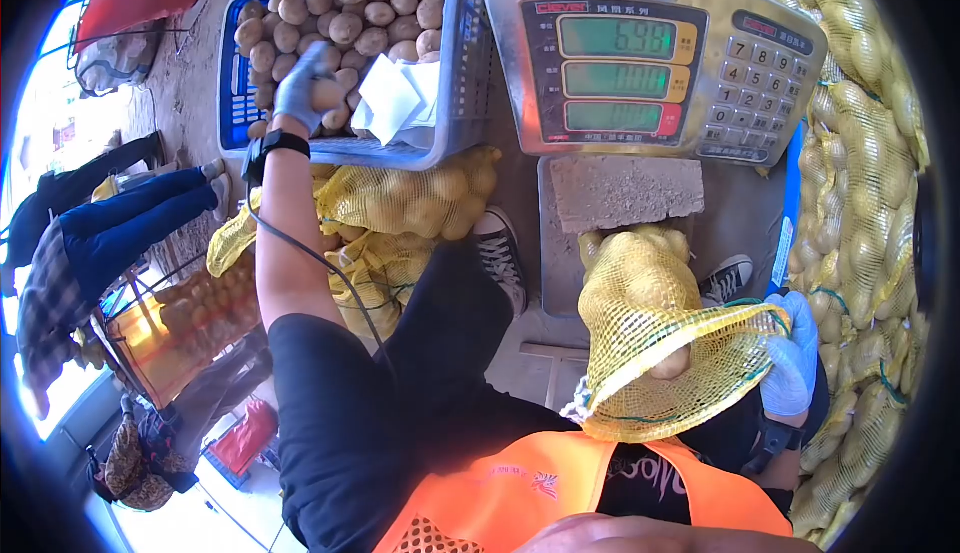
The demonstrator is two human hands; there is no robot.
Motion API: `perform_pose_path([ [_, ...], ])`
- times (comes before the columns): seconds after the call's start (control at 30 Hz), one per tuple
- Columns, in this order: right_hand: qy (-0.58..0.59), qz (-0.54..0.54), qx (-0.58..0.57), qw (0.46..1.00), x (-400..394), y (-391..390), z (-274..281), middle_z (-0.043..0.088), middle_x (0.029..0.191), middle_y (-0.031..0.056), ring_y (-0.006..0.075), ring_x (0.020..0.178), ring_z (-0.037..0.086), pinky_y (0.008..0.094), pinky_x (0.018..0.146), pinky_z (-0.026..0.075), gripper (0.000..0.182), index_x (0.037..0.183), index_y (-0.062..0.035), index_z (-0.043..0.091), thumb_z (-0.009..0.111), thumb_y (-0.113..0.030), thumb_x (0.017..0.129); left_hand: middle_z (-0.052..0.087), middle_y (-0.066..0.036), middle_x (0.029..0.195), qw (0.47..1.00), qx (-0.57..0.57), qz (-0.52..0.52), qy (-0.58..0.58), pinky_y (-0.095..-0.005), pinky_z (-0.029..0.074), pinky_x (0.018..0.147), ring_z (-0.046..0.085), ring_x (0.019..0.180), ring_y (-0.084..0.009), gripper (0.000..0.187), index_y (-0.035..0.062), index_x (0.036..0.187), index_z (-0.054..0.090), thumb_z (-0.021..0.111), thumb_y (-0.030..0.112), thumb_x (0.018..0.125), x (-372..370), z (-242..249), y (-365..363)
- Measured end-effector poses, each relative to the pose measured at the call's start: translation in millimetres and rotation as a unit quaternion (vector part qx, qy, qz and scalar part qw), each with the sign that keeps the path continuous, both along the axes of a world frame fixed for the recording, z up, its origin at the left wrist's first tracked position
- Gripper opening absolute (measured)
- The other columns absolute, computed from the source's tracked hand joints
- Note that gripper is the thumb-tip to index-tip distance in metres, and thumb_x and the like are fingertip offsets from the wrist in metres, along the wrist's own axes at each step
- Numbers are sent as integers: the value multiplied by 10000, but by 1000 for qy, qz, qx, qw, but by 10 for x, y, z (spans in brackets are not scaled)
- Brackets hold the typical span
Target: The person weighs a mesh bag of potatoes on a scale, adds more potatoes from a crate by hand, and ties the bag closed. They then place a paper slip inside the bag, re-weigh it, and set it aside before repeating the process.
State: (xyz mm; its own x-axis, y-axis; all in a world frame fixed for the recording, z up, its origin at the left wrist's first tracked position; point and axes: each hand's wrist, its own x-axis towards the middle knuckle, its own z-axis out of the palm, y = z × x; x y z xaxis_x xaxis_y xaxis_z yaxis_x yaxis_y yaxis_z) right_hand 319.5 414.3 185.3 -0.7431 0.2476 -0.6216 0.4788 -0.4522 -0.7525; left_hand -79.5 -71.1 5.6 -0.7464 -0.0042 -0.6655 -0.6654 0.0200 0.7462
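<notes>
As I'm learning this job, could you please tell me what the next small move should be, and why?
Perhaps lift a potato with the left hand, since it reaches into the blue crate while the right hand holds the yellow mesh bag open.

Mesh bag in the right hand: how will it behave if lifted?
The mesh bag is probably floppy up top: its thin weave droops beside the right hand. Likely bottom-heavy, as potatoes bulge its lower part. Those rounded lumps may shift, so it could slump.

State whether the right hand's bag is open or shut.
Open: the bag gapes, the right hand holds its rim, and a potato shows inside.
</notes>
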Motion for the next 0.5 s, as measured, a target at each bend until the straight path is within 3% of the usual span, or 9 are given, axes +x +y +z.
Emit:
perform_pose_path([
  [0.03, 0, -1, -3, 1000, -5, -2, -2, 386, 760, -4, 83, 712, 403, 213, 667, 358, 266, 812, -81, 389, 633, -116, 710, 622, -77, 865, 890, -222, -352, 187, -341, 474, 734, 587, 835, -241, 325, 76, 922, 615, 598, 386, 827, 100, 102, 209],
  [0.07, 0, -3, -5, 1000, 1, -7, 2, 390, 762, -4, 81, 716, 405, 211, 669, 361, 261, 811, -79, 389, 628, -112, 710, 632, -90, 912, 583, -394, -628, 333, -326, 470, 766, 591, 869, -247, 378, 53, 960, 619, 605, 403, 818, 208, 195, 429],
  [0.13, -2, 2, -5, 1000, 29, 16, -2, 396, 767, -3, 80, 719, 406, 209, 671, 362, 258, 813, -79, 392, 625, -109, 708, 626, -105, 1050, 666, -400, -600, 189, -304, 449, 827, 584, 966, -262, 453, 60, 1055, 612, 627, 425, 788, 296, -156, 474],
  [0.17, -4, 9, -4, 1000, 42, 29, -4, 402, 771, -3, 79, 722, 408, 208, 673, 364, 255, 814, -78, 395, 623, -106, 705, 627, -110, 1082, 634, -476, -596, 127, -325, 446, 849, 588, 993, -266, 487, 102, 1107, 608, 635, 445, 762, 354, -243, 579],
  [0.27, -8, 19, 17, 1000, 75, 43, 16, 403, 770, -5, 78, 716, 407, 210, 669, 365, 259, 818, -79, 397, 626, -106, 700, 654, -124, 993, 619, -491, -604, 102, -333, 457, 820, 615, 919, -279, 466, 99, 1054, 638, 622, 464, 766, 402, -31, 926],
  [0.33, -11, 21, 29, 999, 132, 63, 18, 420, 777, -9, 76, 720, 416, 209, 663, 368, 262, 827, -78, 414, 636, -117, 692, 664, -137, 946, 640, -479, -591, 105, -347, 472, 786, 630, 857, -287, 412, 81, 976, 666, 605, 442, 786, 395, -53, 860],
  [0.4, -14, 32, 50, 998, 183, 80, 27, 445, 792, -10, 73, 732, 430, 203, 661, 370, 261, 828, -75, 435, 646, -142, 691, 655, -134, 968, 606, -549, -562, 125, -355, 483, 790, 632, 863, -291, 371, 113, 970, 665, 661, 391, 724, 341, -123, 734],
  [0.43, -32, 47, 77, 995, 195, 95, 64, 466, 814, -10, 71, 750, 437, 198, 665, 369, 250, 827, -64, 468, 649, -173, 693, 649, -137, 978, 517, -564, -621, 169, -342, 487, 815, 631, 860, -293, 314, 135, 957, 677, 678, 265, 672, 362, 39, 746],
  [0.5, 9, 55, 127, 990, 191, 47, 91, 475, 807, -11, 70, 757, 440, 204, 693, 371, 236, 856, -34, 518, 632, -178, 707, 664, -100, 972, 511, -567, -553, 334, -304, 486, 837, 640, 887, -230, 310, 160, 970, 682, 601, 197, 673, 397, 163, 426],
])
